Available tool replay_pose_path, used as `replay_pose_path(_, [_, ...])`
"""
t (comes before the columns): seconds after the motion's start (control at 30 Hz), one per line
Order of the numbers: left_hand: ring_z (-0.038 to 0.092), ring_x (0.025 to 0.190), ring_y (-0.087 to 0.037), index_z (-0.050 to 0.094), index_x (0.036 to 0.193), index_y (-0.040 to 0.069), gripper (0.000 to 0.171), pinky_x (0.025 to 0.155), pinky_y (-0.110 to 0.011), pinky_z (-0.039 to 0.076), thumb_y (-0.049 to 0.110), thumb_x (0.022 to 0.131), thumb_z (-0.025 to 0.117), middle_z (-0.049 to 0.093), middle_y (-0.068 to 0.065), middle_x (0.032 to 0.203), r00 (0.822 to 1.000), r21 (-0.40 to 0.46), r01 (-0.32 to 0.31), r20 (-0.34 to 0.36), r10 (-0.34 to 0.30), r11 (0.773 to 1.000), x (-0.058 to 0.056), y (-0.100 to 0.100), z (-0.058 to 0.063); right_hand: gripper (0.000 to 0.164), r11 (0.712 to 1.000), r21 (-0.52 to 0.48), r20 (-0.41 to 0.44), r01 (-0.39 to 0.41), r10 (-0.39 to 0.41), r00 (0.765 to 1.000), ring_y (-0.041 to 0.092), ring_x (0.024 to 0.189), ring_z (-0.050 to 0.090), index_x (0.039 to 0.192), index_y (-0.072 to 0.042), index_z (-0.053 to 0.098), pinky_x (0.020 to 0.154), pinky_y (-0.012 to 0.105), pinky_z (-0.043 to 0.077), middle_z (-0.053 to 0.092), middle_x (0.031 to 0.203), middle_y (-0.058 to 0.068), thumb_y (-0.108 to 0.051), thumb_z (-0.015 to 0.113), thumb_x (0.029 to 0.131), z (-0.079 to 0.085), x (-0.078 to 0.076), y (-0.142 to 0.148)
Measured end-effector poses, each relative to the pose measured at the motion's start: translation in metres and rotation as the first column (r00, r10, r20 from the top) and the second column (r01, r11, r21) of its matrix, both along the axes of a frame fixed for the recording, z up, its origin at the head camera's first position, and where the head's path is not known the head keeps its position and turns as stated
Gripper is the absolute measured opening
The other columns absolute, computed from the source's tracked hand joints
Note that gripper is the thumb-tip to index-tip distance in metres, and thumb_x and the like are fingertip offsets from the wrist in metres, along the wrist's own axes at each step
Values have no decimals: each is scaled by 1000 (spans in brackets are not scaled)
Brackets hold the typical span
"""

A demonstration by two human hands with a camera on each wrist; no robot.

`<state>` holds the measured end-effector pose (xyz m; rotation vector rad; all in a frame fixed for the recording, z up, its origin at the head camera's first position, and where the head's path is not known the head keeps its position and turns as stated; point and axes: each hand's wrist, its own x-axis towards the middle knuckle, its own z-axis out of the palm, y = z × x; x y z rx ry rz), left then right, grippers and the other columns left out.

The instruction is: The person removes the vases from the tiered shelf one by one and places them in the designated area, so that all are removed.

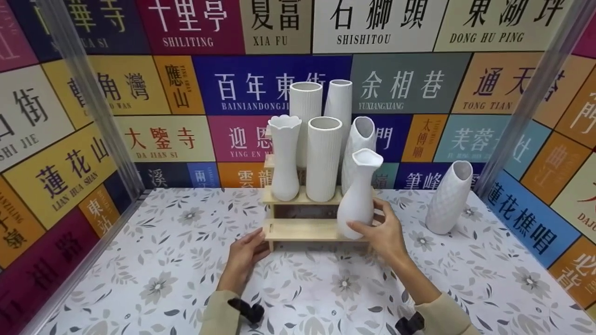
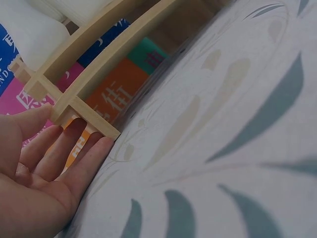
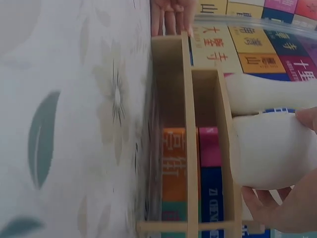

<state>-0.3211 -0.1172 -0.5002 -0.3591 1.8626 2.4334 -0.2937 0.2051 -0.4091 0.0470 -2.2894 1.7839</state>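
Note:
My right hand [image 1: 384, 230] grips a smooth white vase [image 1: 358, 204] with a rounded belly, narrow neck and flared mouth. The vase is nearly upright at the right end of the lowest step of a light wooden stepped stand [image 1: 302, 229]. Whether its base touches the step, I cannot tell. At the left end of that step, my left hand [image 1: 244, 253] holds the stand, with thumb and fingertips at the end of the board and leg [image 2: 94, 119]. In the right wrist view, fingers curl round the vase belly [image 3: 270, 148].
On the upper steps stand several white vases, including a scallop-rimmed vase [image 1: 285, 158], a ribbed cylinder vase [image 1: 324, 160] and a textured slant-mouthed vase [image 1: 356, 139]. Another textured vase [image 1: 449, 197] stands on the flowered tabletop [image 1: 186, 260] at the right. Colourful sign-patterned walls [image 1: 400, 83] surround the table.

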Motion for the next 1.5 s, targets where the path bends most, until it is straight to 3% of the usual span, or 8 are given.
replay_pose_path(0.2, [68,113,-31,52,142,-1,50,94,-37,62,21,99,65,61,-28,134,999,-15,-3,-51,3,1000,1,0,-2,81,994,72,-22,81,-80,997,32,130,53,146,-11,43,98,41,58,46,147,11,-25,87,79,1,3,30])
replay_pose_path(0.37, [69,113,-30,54,142,2,49,93,-36,62,22,98,66,62,-26,134,999,-28,-17,-30,16,999,1,1,-1,83,983,112,-19,143,-142,990,32,130,53,147,-10,41,97,39,57,46,148,11,-31,86,80,-5,2,55])
replay_pose_path(0.6, [69,112,-29,55,141,2,48,94,-36,62,21,98,66,61,-27,135,999,-15,-31,-21,31,999,0,2,-1,87,961,141,-2,237,-239,971,30,129,54,149,-11,40,83,16,54,48,149,10,-41,84,80,-16,-6,87])
replay_pose_path(0.67, [68,113,-30,55,141,2,48,94,-37,62,21,98,66,61,-27,135,999,-17,-30,-18,29,999,0,2,-2,89,954,156,4,256,-260,966,31,130,54,150,-11,39,84,19,54,47,150,12,-43,84,80,-20,-9,94])
replay_pose_path(0.9, [66,118,-33,55,142,4,48,96,-36,61,22,98,66,59,-26,138,1000,-22,-18,-3,18,1000,1,2,-2,93,931,191,28,310,-321,947,36,128,53,151,-8,37,99,47,54,48,147,19,-46,83,80,-36,-20,114])
replay_pose_path(1.17, [70,109,-28,54,141,1,48,95,-36,62,19,99,65,61,-28,134,999,2,-17,-30,17,1000,1,1,-2,93,912,220,70,346,-368,927,34,126,52,150,-8,38,78,26,57,47,147,18,-48,82,80,-42,-32,128])
replay_pose_path(1.4, [71,103,-24,54,141,0,48,94,-36,62,20,99,65,64,-27,130,999,-7,-16,-30,16,1000,0,1,-1,90,897,218,79,384,-409,909,35,127,49,150,-8,37,81,35,60,47,148,19,-44,82,81,-46,-38,130])
replay_pose_path(1.5, [71,105,-26,54,142,1,49,95,-37,62,20,99,65,63,-27,132,999,2,-14,-31,14,1000,0,2,-1,89,894,191,79,406,-426,901,36,129,49,150,-7,38,91,43,59,47,148,20,-40,82,81,-49,-40,128])
